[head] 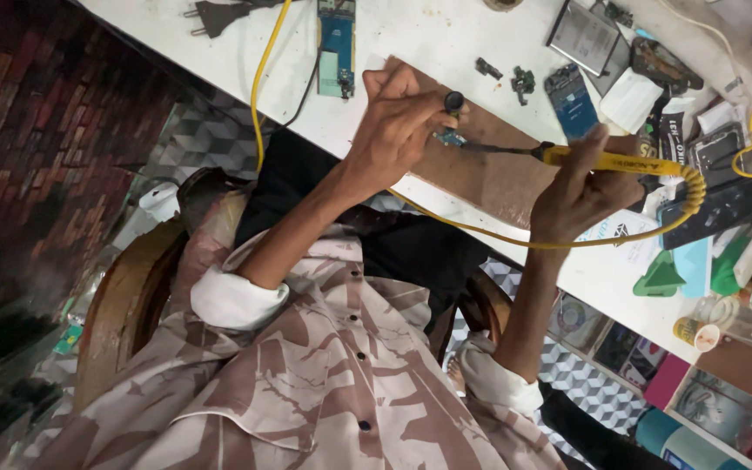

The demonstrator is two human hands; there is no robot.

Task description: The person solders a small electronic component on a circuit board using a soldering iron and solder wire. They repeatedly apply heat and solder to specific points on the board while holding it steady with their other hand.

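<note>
1. Head view: the left hand [398, 130] is clenched into a loose fist over a brown wooden board [498, 174] that lies on the white counter [428, 43]; its grip pinches a thin tool with a round black end [453, 102] between thumb and fingers.
2. Just beside that hand's fingertips, on the board, sits a small bluish circuit piece [452, 137].
3. The right hand [580, 187] has its grip closed around the yellow handle of a soldering iron [607, 161]; the dark metal shaft points toward the small circuit piece, and its tip is at or just beside it. Whether they touch cannot be told.
4. A yellow cable [480, 235] runs from the iron's coiled end, curving below the counter edge and under both forearms.
5. Near the far side of the board lie small dark parts [522, 83] and a blue circuit board [573, 103].
6. A longer blue-green circuit board [336, 43] lies on the counter beyond the left hand, with a black plug [219, 16] well apart to its left.
7. The counter to the right of the right hand is crowded with phone parts, packets and small tubs [698, 332].
8. The person wears a patterned shirt [306, 383] with rolled sleeves.
</note>
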